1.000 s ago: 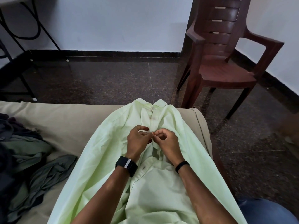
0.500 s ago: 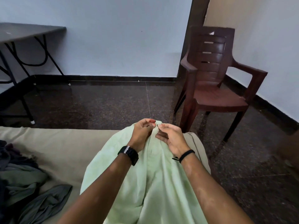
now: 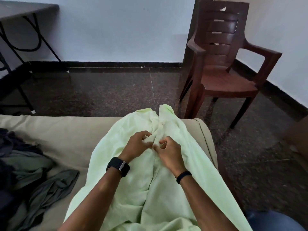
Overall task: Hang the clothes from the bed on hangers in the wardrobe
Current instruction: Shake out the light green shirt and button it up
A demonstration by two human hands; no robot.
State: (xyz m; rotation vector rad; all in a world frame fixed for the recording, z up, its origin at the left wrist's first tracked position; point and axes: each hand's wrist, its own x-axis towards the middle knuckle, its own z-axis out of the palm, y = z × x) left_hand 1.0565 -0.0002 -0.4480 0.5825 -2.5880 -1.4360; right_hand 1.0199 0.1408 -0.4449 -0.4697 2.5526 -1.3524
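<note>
Lower on the shirt [image 3: 166, 172] than before, both hands pinch its placket.

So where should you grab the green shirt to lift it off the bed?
Probably by the collar end of the green shirt, coming from above. It lies front up on the bed with the collar at the far edge and the body spread flat, so lifting there lets it hang straight. Both the left hand and the right hand already pinch the button strip just below the collar.
</note>
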